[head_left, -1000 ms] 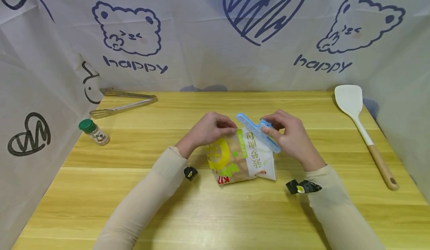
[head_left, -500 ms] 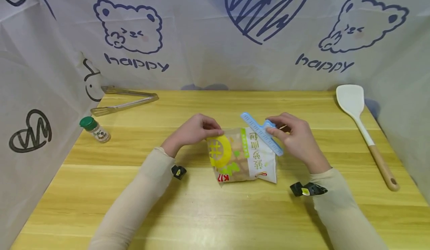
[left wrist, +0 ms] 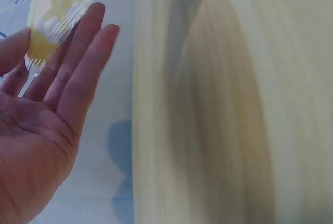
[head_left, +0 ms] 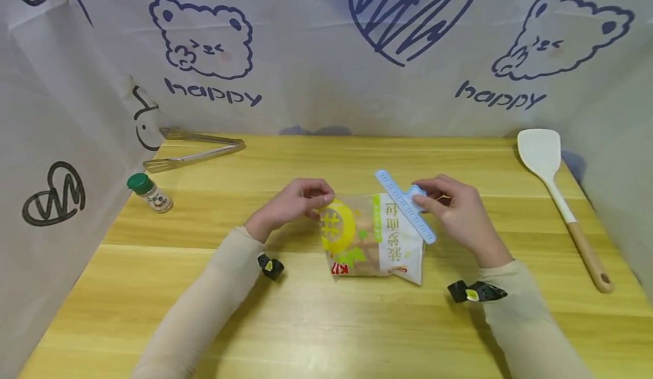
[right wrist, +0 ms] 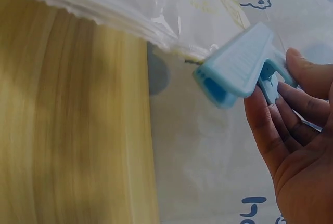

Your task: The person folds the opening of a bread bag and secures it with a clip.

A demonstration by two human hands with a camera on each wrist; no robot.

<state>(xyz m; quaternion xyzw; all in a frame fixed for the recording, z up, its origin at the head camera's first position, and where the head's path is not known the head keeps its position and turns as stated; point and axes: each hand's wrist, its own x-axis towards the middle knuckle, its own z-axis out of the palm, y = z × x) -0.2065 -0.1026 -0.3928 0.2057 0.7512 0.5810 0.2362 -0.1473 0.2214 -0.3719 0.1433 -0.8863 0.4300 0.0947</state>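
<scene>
A clear and white food bag [head_left: 364, 243] printed in yellow and green stands between the two hands over the table. My left hand [head_left: 296, 203] pinches its upper left corner between thumb and fingers; in the left wrist view the crinkled plastic [left wrist: 44, 47] runs between the thumb and index finger, other fingers extended. A light blue bag clip [head_left: 405, 206] lies slantwise across the bag's upper right corner. My right hand [head_left: 456, 212] holds the clip by its handles. In the right wrist view the clip's long bar [right wrist: 237, 63] overlaps the bag's corner, with thumb and fingers on its handles.
Metal tongs [head_left: 204, 155] lie spread at the back left, near a green-capped seasoning bottle [head_left: 150, 193]. On the right lies a white spatula [head_left: 548, 166] with a wooden handle. A printed cloth [head_left: 306, 84] hangs behind the wooden table [head_left: 326, 322] and along both sides.
My left hand has slid left along the bag's top edge to its corner. My right hand and the clip have shifted slightly right and down; the bag hangs flatter towards the camera.
</scene>
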